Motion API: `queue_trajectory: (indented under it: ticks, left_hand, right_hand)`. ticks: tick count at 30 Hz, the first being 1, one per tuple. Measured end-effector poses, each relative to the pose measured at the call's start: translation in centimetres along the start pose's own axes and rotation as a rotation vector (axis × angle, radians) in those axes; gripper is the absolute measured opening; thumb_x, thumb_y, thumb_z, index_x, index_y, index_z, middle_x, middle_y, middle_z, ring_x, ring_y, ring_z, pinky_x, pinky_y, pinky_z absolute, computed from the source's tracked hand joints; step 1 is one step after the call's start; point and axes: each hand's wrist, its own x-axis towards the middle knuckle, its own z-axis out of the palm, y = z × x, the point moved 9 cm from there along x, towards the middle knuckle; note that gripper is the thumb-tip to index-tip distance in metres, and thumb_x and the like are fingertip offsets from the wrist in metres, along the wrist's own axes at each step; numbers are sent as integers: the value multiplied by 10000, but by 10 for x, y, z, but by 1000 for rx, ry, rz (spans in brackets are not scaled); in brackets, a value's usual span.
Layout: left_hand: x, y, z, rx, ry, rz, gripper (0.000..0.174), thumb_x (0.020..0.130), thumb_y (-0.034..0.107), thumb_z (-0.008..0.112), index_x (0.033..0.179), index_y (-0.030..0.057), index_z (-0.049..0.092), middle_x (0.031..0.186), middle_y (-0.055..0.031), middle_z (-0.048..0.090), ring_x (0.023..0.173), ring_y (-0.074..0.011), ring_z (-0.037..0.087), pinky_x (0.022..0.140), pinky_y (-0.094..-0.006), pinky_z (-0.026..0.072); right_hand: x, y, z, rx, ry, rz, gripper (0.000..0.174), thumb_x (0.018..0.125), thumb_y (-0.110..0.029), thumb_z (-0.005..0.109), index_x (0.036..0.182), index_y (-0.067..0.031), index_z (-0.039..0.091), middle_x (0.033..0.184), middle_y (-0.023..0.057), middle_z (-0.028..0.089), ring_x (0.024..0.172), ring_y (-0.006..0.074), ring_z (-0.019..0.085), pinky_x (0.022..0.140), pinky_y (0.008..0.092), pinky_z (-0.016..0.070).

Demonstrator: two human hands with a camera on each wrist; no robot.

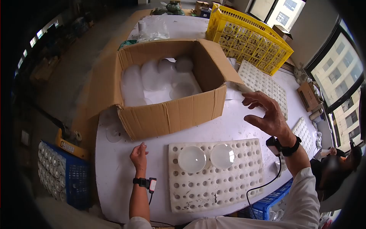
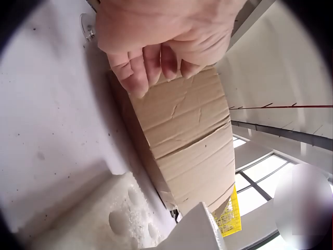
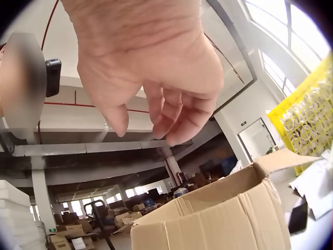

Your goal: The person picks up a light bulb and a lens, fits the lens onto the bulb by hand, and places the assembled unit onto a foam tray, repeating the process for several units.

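My left hand (image 1: 139,156) is over the white table just in front of the cardboard box (image 1: 173,116), its fingers loosely bent with nothing between them. In the left wrist view, the curled fingertips of the left hand (image 2: 166,36) overlap the box's side. Raised above the table to the right of the box, my right hand (image 1: 268,116) is empty, thumb and fingers spread apart. Frosted white domed covers (image 1: 152,76) lie inside the open box. Two round whitish covers, one on the left (image 1: 191,159) and one on the right (image 1: 222,156), sit on a holed foam board (image 1: 213,191) between my arms.
A yellow crate (image 1: 248,38) full of small parts stands behind the box. Another holed foam board (image 1: 265,82) lies to the right. Blue crates stand low at the left (image 1: 78,175) and right (image 1: 270,198). Clear plastic bags (image 1: 154,28) lie at the back. Another person (image 1: 335,168) is at right.
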Motion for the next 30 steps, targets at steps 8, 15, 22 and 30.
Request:
queue_trajectory:
  ticks: [8,15,22,30]
  left_hand:
    - [2,-89,-15,-53,23,55,174,858,67,604,983,-50,631,987,-145,662,881,-179,648,706,-285,540]
    - [-12,-52,-12,224,-4,361,92,842,-8,561,925,-29,595,1041,-212,634,865,-274,657,713,-312,540]
    - [-11,-42,-12,261,2,385,84,814,-26,563,898,-19,569,994,-190,646,852,-297,650,756,-350,528]
    - [-9,-33,-12,245,-33,392,90,827,-3,557,915,-17,573,969,-177,650,880,-303,646,781,-362,524]
  right_hand:
    - [184,-26,129,-227,-295,-224,564,709,-173,749,1225,-83,539,1026,118,626,952,258,620,814,359,511]
    - [254,5,294,-521,-718,-274,589,734,-263,701,1269,-107,512,1074,111,618,1017,282,590,889,379,474]
    - [273,60,398,-415,-871,-303,900,647,-230,784,1396,-58,315,1359,165,380,1170,294,465,971,363,429]
    - [287,86,442,-455,-720,-184,1117,551,-285,837,1426,-32,191,1248,264,351,1173,359,373,982,389,402]
